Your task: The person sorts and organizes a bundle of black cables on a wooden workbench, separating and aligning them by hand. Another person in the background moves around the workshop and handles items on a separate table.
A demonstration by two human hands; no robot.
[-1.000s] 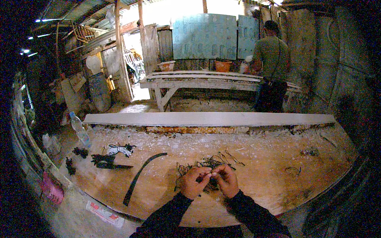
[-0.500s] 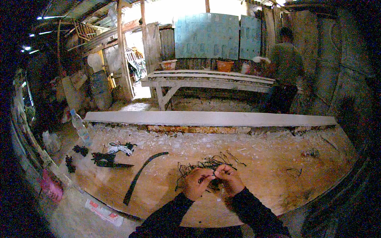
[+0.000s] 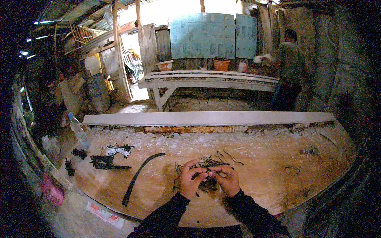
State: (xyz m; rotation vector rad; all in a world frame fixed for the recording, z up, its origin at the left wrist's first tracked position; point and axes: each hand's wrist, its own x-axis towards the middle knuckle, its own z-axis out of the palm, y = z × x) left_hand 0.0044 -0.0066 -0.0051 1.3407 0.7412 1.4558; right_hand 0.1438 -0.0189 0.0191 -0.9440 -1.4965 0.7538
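Observation:
Over the wooden tabletop (image 3: 262, 178), my left hand (image 3: 190, 181) and my right hand (image 3: 227, 181) meet with fingertips pinched together on thin black cord. The exact spot they grip is partly hidden by the fingers. A tangled heap of black cord (image 3: 216, 158) spreads beneath and beyond them. Left of my hands lies a long curved black strip (image 3: 137, 179). Farther left are a white cord bundle (image 3: 116, 150), a black cord bundle (image 3: 101, 160) and a short dark strip (image 3: 115, 167). A small loop of black cord (image 3: 293, 170) lies to the right.
A long pale board (image 3: 206, 118) runs along the table's far edge. At its left end leans a clear plastic bottle (image 3: 79, 131). Behind stands a bench (image 3: 206, 82) with orange pots (image 3: 221, 64); a person (image 3: 289, 67) stands at its right end. Scraps (image 3: 309, 150) lie far right.
My hands have shifted slightly and turned, with the fingertips still together on the cord. The view has moved a little, and the person at the back has straightened somewhat.

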